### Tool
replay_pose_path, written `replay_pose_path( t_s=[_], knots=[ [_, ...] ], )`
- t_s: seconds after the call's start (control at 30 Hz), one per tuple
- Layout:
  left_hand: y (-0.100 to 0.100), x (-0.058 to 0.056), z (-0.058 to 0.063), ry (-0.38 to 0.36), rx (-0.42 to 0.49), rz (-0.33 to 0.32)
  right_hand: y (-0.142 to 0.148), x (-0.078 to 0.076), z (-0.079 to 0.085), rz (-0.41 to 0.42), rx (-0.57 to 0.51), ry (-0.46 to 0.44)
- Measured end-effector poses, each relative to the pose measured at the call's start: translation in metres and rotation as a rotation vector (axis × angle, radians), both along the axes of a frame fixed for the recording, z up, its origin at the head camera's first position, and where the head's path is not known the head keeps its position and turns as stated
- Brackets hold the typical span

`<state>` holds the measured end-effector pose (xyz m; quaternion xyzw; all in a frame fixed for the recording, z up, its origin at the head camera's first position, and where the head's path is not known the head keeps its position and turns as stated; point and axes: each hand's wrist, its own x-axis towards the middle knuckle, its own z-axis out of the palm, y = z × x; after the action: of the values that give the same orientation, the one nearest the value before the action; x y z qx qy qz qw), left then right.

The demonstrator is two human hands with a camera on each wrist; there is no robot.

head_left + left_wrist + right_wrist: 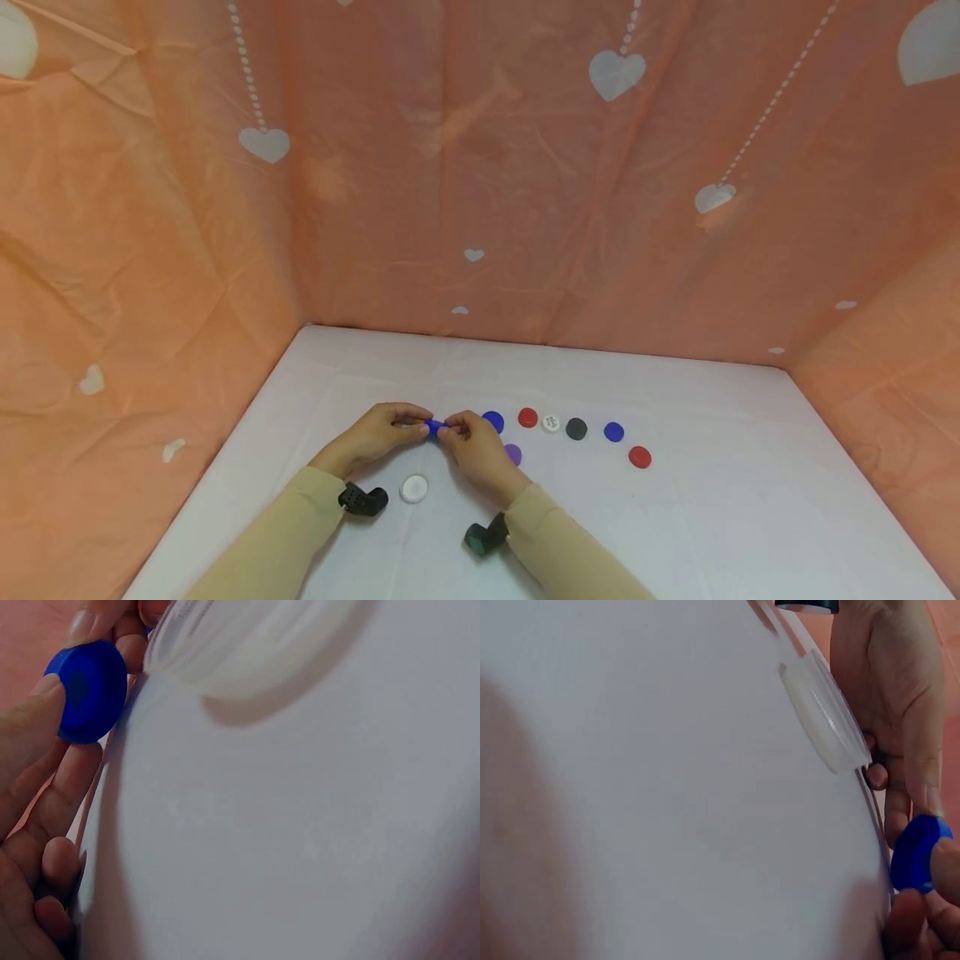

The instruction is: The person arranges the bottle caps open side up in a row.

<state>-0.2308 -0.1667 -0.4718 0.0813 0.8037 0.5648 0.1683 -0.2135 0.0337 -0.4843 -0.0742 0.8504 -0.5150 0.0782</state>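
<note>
Both hands meet over the left part of the table at one small blue bottle cap [435,427]. My left hand [380,435] pinches the cap between thumb and fingers from the left. From the right, my right hand [480,454] pinches it too. In the left wrist view the blue cap [96,690] stands tilted on edge, its hollow side partly showing. The right wrist view has the same cap [913,855] between the fingertips, partly covered by a thumb. A round white lid [414,489] lies between the forearms, nearer the body.
Just beyond the right hand lie another blue cap [492,421] and a purple cap [513,454]. Farther right come a red cap [528,417], a white marked cap [551,423], a black cap [576,429], a blue cap [613,432] and a red cap [640,457]. Orange cloth [450,208] encloses the white table.
</note>
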Motion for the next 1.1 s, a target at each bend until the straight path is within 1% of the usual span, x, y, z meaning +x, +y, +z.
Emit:
replay_pose_path(
  t_s=[0.13, 0.23, 0.3, 0.4, 0.57, 0.67, 0.77, 0.83, 0.97, 1.1],
  knots=[
    [0.001, 0.0, 0.001, 0.001, 0.022, 0.021, 0.0, 0.0, 0.005, -0.019, -0.015, -0.041],
    [0.001, 0.003, 0.004, -0.003, -0.004, 0.054, 0.001, 0.004, 0.01, -0.016, -0.037, -0.068],
    [0.001, 0.007, 0.007, 0.0, -0.018, 0.05, 0.004, 0.008, 0.013, -0.011, -0.05, -0.07],
    [0.002, 0.013, 0.011, 0.035, -0.042, 0.022, 0.009, 0.016, 0.017, 0.005, -0.071, -0.06],
    [0.003, 0.026, 0.018, 0.087, -0.037, -0.029, 0.016, 0.029, 0.025, 0.038, -0.094, -0.046],
    [0.006, 0.031, 0.02, 0.099, -0.028, -0.049, 0.02, 0.036, 0.026, 0.042, -0.09, -0.023],
    [0.01, 0.035, 0.02, 0.139, -0.025, -0.073, 0.024, 0.042, 0.026, 0.04, -0.073, 0.009],
    [0.013, 0.038, 0.02, 0.151, -0.021, -0.078, 0.027, 0.045, 0.026, 0.039, -0.065, 0.022],
    [0.015, 0.042, 0.02, 0.178, -0.045, -0.079, 0.03, 0.049, 0.026, 0.043, -0.071, 0.026],
    [0.017, 0.045, 0.021, 0.205, -0.046, -0.104, 0.033, 0.053, 0.025, 0.053, -0.073, 0.047]
  ],
)
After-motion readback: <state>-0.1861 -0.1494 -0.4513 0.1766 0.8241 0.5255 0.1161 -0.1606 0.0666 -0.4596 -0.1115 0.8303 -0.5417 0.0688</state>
